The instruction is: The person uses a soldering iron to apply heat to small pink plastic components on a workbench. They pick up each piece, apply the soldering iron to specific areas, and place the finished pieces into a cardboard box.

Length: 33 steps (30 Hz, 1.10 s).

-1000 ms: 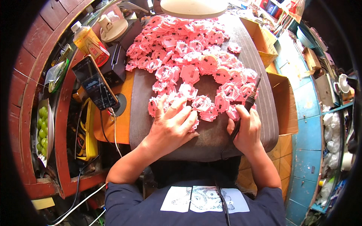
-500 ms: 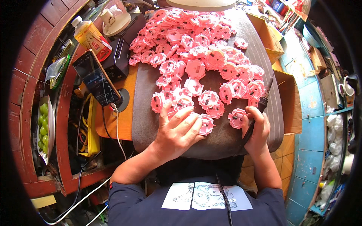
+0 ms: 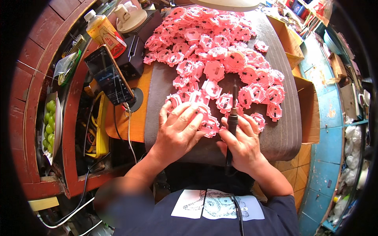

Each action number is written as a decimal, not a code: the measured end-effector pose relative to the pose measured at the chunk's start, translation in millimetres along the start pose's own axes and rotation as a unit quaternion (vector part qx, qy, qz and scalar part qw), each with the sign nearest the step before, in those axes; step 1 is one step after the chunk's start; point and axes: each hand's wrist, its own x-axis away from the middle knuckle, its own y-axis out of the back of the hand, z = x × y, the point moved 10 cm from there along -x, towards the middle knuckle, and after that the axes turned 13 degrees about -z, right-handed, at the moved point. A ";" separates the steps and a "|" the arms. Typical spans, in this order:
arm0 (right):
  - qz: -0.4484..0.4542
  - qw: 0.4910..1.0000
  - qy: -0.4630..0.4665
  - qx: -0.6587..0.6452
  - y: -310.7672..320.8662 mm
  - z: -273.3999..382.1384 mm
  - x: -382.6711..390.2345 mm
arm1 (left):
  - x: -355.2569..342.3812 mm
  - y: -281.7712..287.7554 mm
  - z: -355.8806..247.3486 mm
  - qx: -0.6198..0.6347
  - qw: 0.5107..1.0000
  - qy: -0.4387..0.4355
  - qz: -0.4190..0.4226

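My right hand (image 3: 245,146) is closed around the dark handle of a soldering iron (image 3: 232,122), whose thin tip points away from me over the table. My left hand (image 3: 174,129) lies spread over a near cluster of pink plastic parts (image 3: 209,126), its fingertips touching them; some of those parts are hidden beneath the fingers. Just beyond the right fingers sits another round pink part (image 3: 258,121) with small dark pieces in its middle. Farther back, many similar parts form a large pile (image 3: 197,34).
The dark tabletop (image 3: 281,135) has cardboard boxes (image 3: 309,112) along its right side. On the left stand a phone (image 3: 108,74) on a holder, a drink bottle (image 3: 105,33) and a black box (image 3: 131,59). A pale round lamp head (image 3: 226,3) hangs over the far end.
My right hand has swung left with the soldering iron, which now points away from me beside the left hand's cluster. The left hand remains over the pink parts. The view has shifted slightly.
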 end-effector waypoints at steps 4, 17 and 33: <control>-0.014 0.999 -0.038 0.013 4.0 -16.9 7.1 | 4.2 -9.5 -8.1 -0.007 0.999 -0.013 0.036; 0.023 0.999 -0.023 0.033 -5.0 -9.1 -2.0 | 14.5 12.8 8.6 -0.013 0.998 0.009 0.053; -0.030 0.999 -0.011 0.002 -7.5 -3.7 -18.2 | -54.4 -34.2 19.1 -0.056 0.988 0.066 0.124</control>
